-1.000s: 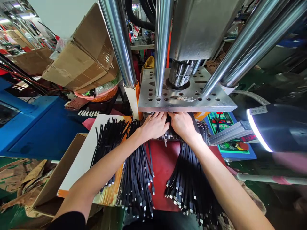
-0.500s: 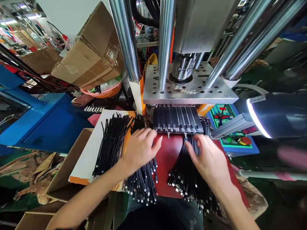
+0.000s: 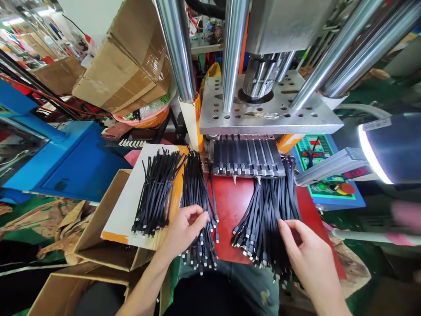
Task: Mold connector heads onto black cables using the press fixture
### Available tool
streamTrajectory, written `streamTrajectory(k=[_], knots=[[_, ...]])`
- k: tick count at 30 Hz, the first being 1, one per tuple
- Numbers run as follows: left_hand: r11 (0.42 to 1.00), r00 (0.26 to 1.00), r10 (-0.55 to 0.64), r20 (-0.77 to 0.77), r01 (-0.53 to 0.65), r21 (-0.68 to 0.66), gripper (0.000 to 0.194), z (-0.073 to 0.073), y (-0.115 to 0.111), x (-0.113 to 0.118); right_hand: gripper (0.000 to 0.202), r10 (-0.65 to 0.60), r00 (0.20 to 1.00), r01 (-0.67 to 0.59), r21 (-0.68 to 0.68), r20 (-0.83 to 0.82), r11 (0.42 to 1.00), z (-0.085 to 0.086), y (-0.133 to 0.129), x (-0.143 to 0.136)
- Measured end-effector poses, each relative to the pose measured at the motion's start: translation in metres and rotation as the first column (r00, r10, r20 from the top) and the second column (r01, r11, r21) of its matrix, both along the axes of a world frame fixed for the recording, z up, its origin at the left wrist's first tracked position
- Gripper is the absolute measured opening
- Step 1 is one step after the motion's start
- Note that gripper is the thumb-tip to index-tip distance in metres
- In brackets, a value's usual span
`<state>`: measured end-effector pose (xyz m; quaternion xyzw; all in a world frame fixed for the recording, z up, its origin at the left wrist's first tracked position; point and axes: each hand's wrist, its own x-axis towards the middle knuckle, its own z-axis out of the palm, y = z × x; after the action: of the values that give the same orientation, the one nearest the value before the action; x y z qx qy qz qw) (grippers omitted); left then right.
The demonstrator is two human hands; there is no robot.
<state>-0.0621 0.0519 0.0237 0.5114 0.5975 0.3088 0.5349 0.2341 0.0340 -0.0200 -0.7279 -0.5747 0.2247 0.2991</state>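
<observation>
Black cables lie in a thick fan on the right side of the red tabletop, their pale metal plugs spread toward the person. A second bundle runs down along the left side of that tabletop, and a third bundle lies on a white board farther left. More black strands sit side by side across the dark metal block, just below the thick metal plate of the press, with plugs lined up along the block's front edge.

The left hand is over the lower part of the second bundle, its fingers curled and the thumb brought close to the forefinger. From here I can't tell whether a cable is caught between them. The right hand is at the right edge of the fan, fingers bent inward, thumb and forefinger rounded toward each other with only a small space showing; I can't make out whether they have hold of a strand.

Right of the block there's a blue control box with a red knob and a green button, and a lit lamp beside it. An open cardboard box stands below the white board, and a larger carton leans over a pink basket behind.
</observation>
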Motion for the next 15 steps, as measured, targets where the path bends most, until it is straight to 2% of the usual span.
streamTrajectory(k=[2,4,7,9,11,12,15], knots=[[0.992,0.982,-0.046,0.184,0.067,-0.109,0.044,0.006,-0.009,0.013,0.061,0.068,0.986,-0.084,-0.101,-0.155,0.991,0.000,0.000,0.001],[0.973,0.955,-0.077,0.285,0.135,-0.190,0.048,0.004,-0.017,0.030,0.061,0.089,0.963,-0.126,-0.133,-0.255,0.983,-0.001,0.001,0.000],[0.945,0.935,-0.110,0.337,0.204,-0.257,0.054,-0.010,-0.021,0.058,0.057,0.011,0.971,-0.028,-0.068,-0.239,0.997,0.005,-0.004,-0.005],[0.942,0.922,-0.109,0.371,0.215,-0.258,0.057,-0.020,-0.020,0.074,0.052,0.034,0.962,-0.046,-0.039,-0.270,0.998,0.015,-0.015,-0.012],[0.953,0.912,-0.067,0.405,0.178,-0.243,0.062,-0.021,-0.018,0.083,0.049,0.186,0.916,-0.213,-0.038,-0.355,0.976,0.026,-0.029,-0.021],[0.958,0.908,-0.048,0.416,0.160,-0.237,0.063,-0.019,-0.019,0.086,0.049,0.282,0.875,-0.319,-0.031,-0.394,0.947,0.032,-0.036,-0.024],[0.961,0.903,-0.070,0.424,0.175,-0.214,0.055,-0.002,-0.026,0.084,0.040,0.478,0.726,-0.565,-0.033,-0.495,0.824,0.046,-0.048,-0.029]])
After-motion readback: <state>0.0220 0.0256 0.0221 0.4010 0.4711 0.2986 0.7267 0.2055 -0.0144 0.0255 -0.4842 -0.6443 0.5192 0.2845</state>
